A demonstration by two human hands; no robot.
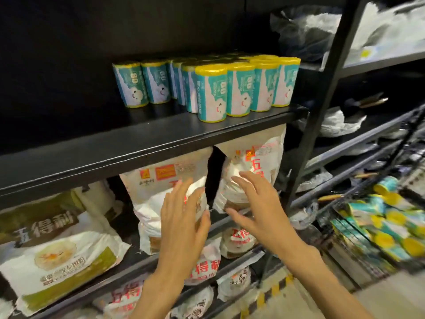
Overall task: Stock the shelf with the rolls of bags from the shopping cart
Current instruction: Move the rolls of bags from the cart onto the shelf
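Both my hands are empty, fingers spread: left hand (184, 215) and right hand (255, 203) hang below the black metal shelf (147, 143), so I judge I'm between loads. Next comes a reach right into the wire shopping cart (345, 229) for more teal-and-yellow rolls of bags (381, 226), lying jumbled. The shelved rolls (212, 93) stand upright, long axis vertical.

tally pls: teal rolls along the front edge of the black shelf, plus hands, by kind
Teal-and-white rolls of bags with yellow ends, upright at the front of the black metal shelf: 6; more stand behind, too hidden to count
Bare hands, holding nothing: 2, left hand and right hand
Total: 8
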